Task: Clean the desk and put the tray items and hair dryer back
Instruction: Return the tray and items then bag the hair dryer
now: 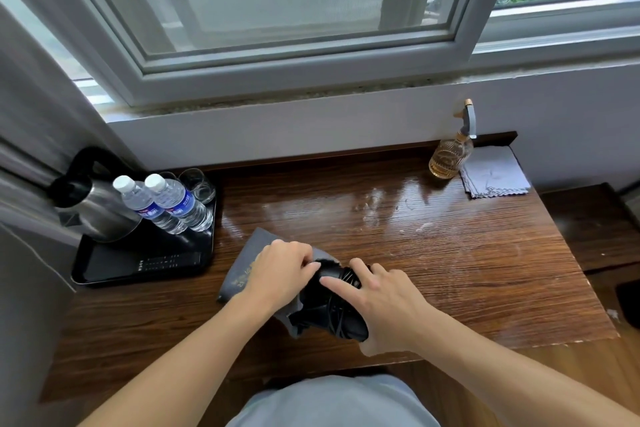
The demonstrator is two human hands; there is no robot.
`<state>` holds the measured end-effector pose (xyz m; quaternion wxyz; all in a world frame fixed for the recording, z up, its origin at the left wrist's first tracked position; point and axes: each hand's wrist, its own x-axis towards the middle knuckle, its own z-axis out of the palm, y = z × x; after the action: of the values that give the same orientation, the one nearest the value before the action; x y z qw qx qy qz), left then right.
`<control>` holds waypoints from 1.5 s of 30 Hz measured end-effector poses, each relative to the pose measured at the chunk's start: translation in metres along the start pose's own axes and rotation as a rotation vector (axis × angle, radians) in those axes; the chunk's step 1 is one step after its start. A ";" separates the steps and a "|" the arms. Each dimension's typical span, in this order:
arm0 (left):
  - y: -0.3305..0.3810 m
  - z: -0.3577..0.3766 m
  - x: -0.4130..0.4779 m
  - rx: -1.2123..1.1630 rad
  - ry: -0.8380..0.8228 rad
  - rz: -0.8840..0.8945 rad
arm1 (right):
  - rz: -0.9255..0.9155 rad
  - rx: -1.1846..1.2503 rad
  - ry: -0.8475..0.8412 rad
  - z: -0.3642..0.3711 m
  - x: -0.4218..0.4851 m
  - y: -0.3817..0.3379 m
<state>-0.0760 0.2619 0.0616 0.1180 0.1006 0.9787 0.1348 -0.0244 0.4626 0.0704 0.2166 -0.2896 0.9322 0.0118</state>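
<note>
A black hair dryer (332, 312) with its cord wound round it lies near the front middle of the wooden desk (450, 253), partly inside a grey cloth pouch (247, 262). My left hand (280, 274) pinches the pouch's opening over the dryer's end. My right hand (384, 305) grips the dryer's body from the right. At the desk's left stands a black tray (104, 274) carrying a steel kettle (90, 204), two water bottles (180, 204), glasses (201, 184) and a black remote (166, 262).
A spray bottle (450, 152) of amber liquid and a folded grey cloth (493, 172) sit at the desk's back right corner. Wet streaks and white smears mark the desk's middle. A grey curtain (31, 114) hangs at the left; a window runs behind.
</note>
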 end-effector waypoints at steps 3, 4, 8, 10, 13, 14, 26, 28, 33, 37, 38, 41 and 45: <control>-0.003 0.000 -0.007 -0.008 -0.019 0.047 | 0.078 0.052 0.014 0.003 0.009 0.002; -0.005 0.000 -0.008 -0.017 -0.018 0.034 | 0.116 0.074 0.019 0.004 0.011 0.002; -0.013 -0.001 -0.012 -0.080 0.020 -0.097 | 0.259 0.170 0.040 0.006 0.017 -0.002; -0.013 -0.002 -0.013 -0.136 0.025 -0.141 | 0.320 0.220 0.062 0.006 0.019 -0.008; -0.007 -0.002 -0.010 -0.207 0.065 -0.132 | 0.365 0.244 0.094 0.006 0.027 -0.019; -0.004 -0.002 -0.009 -0.231 0.088 -0.113 | 0.371 0.254 0.098 0.007 0.030 -0.022; -0.011 0.006 -0.016 -0.381 0.062 -0.105 | 0.530 0.420 0.166 0.019 0.058 -0.031; -0.013 0.008 -0.017 -0.384 0.077 -0.143 | 0.497 0.407 0.170 0.020 0.058 -0.033; -0.018 0.009 -0.018 -0.403 0.044 -0.055 | 0.464 0.438 0.181 0.030 0.062 -0.040; -0.023 0.013 -0.022 -0.409 -0.017 0.041 | 0.534 0.517 0.181 0.038 0.071 -0.040; -0.025 0.015 -0.022 -0.412 0.001 0.032 | 0.561 0.531 0.194 0.040 0.073 -0.040; -0.028 0.025 -0.022 -0.398 0.086 -0.049 | 0.629 0.544 0.240 0.044 0.076 -0.042; -0.024 0.046 -0.025 -0.310 0.171 -0.215 | 0.687 0.527 0.314 0.045 0.081 -0.044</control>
<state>-0.0446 0.2443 0.0170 0.0623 -0.0355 0.9578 0.2784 -0.0423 0.3889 0.0009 0.1228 0.1031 0.9669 -0.1987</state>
